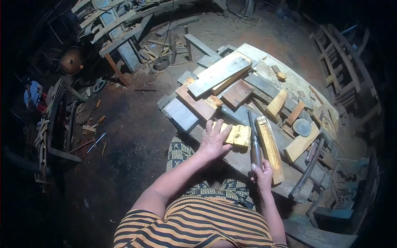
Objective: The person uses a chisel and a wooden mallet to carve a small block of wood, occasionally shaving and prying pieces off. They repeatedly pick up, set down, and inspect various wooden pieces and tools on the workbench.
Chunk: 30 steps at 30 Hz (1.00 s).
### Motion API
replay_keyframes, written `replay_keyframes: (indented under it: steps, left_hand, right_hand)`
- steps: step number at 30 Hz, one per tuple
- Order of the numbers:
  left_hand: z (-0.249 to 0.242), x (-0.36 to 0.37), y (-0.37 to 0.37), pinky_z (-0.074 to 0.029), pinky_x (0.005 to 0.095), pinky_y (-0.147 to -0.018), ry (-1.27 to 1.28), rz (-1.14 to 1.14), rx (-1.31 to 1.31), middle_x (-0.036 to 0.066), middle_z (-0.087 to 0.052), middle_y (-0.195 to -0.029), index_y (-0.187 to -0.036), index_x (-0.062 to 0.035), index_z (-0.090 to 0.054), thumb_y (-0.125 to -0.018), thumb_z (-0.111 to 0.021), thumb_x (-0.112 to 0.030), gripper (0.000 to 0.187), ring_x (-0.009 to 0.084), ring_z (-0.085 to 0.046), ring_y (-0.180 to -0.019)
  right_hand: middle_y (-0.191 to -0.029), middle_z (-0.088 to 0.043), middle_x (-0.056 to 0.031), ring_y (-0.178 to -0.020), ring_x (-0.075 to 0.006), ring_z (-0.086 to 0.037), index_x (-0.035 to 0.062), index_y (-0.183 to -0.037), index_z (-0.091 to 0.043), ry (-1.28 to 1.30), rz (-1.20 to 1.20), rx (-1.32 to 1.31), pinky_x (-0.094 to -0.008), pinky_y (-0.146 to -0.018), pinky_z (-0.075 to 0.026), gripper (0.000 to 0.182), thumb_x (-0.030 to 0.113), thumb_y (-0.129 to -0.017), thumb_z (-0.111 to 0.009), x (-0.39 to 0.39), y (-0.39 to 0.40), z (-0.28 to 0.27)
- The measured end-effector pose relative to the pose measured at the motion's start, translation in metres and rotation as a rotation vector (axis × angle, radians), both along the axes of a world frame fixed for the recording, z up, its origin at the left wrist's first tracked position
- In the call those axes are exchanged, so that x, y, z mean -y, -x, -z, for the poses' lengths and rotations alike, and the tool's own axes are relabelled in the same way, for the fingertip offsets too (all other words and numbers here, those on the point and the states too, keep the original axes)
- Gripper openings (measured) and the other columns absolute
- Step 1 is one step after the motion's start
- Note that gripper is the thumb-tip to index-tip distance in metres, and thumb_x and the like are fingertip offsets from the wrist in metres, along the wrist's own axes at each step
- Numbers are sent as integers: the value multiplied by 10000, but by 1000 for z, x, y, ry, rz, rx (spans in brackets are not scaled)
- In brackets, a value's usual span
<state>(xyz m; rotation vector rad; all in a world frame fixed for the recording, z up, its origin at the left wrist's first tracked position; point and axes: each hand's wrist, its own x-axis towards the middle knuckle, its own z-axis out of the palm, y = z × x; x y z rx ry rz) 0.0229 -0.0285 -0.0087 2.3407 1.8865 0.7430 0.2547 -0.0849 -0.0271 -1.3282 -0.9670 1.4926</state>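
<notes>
My left hand [214, 141] lies with spread fingers on the left end of a yellow carved wood block [239, 135], pressing it on the workbench. In my right hand [262, 171] is the dark handle of a chisel [256, 153], whose metal blade points away from me, just right of the block. Beside the chisel, on its right, lies a long yellow wood piece [269, 146] with a carved face. The tip of the blade reaches the boards behind the block.
Stacked boards [219, 76] fill the bench's back left. A round grey disc [302, 127], wood wedges [277, 102] and a bow-shaped tool [308, 168] lie to the right. Timber racks [343, 70] stand far right; scraps and a blue-white stick [96, 142] lie on the floor.
</notes>
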Motion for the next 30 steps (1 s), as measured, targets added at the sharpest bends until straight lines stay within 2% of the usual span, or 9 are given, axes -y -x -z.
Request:
replay_keyframes:
  steps: [7, 10, 12, 16, 20, 22, 25, 26, 30]
  left_hand:
    - [-11, 3, -1, -343, 438, -868, 131, -33, -79, 121, -487, -1079, -1209, -128, -566, -651, -735, -420, 652, 312, -407, -1034]
    - [20, 0, 0, -334, 474, -891, -95, 13, -44, 170, -473, -1096, -1214, -90, -552, -675, -716, -411, 649, 344, -408, -1080]
    - [21, 1, -1, -325, 488, -919, 10, 25, 52, 186, -465, -1141, -1209, -80, -549, -682, -713, -381, 629, 363, -407, -1106]
    - [20, 9, 6, -345, 463, -885, -132, 70, 73, 202, -460, -1167, -1170, -85, -571, -695, -708, -322, 548, 360, -419, -1099]
    - [23, 5, 14, -387, 466, -847, -258, 206, 180, 210, -495, -1117, -995, -96, -647, -655, -733, -235, 377, 360, -483, -1033]
    - [30, 0, 18, -407, 502, -888, -224, 263, 219, 215, -509, -1121, -1109, -94, -579, -618, -750, -220, 536, 394, -506, -1045]
    - [19, -7, 15, -370, 456, -948, -69, 222, 230, 167, -509, -1161, -1243, -65, -464, -624, -738, -207, 691, 358, -465, -1095]
    - [18, -7, 15, -379, 449, -900, -104, 235, 228, 151, -520, -1128, -1266, -73, -440, -603, -736, -193, 736, 349, -480, -1037]
    - [13, 8, 16, -385, 435, -934, -13, 209, 315, 150, -520, -1123, -1271, -85, -454, -604, -763, -228, 749, 343, -471, -1058]
  right_hand:
    - [-706, -551, -19, -502, -76, -514, 25, -1074, -491, -42, 8, 17, -206, -424, -392, 336, 109, -796, -660, 3, 1, 4]
    - [-693, -516, -15, -487, -82, -496, 26, -1092, -472, -57, 32, -2, -211, -422, -395, 330, 99, -812, -631, 3, 3, 9]
    - [-650, -508, -1, -457, -65, -464, 32, -1049, -495, -87, 31, 34, -203, -382, -380, 286, 106, -810, -632, 2, 3, 13]
    - [-630, -501, -1, -435, -58, -442, 42, -1040, -513, -141, 58, 59, -200, -373, -360, 262, 113, -819, -635, 3, 5, 17]
    - [-701, -522, -3, -493, -62, -463, 26, -1113, -515, -166, 26, 74, -197, -425, -372, 345, 131, -815, -652, 4, 2, 17]
    - [-744, -536, -14, -533, -61, -474, -9, -1203, -466, -125, 60, 65, -205, -461, -384, 459, 115, -801, -652, 6, 4, 11]
    - [-711, -530, -16, -507, -71, -482, -9, -1185, -458, -111, 67, 71, -213, -442, -390, 467, 150, -792, -653, 6, 0, 17]
    - [-706, -531, -13, -505, -68, -485, -4, -1192, -458, -110, 46, 67, -208, -442, -392, 474, 171, -796, -652, 6, 1, 14]
    - [-665, -547, -1, -497, -53, -500, 9, -1183, -505, -105, 42, 36, -196, -443, -394, 449, 189, -802, -660, 7, 3, 2]
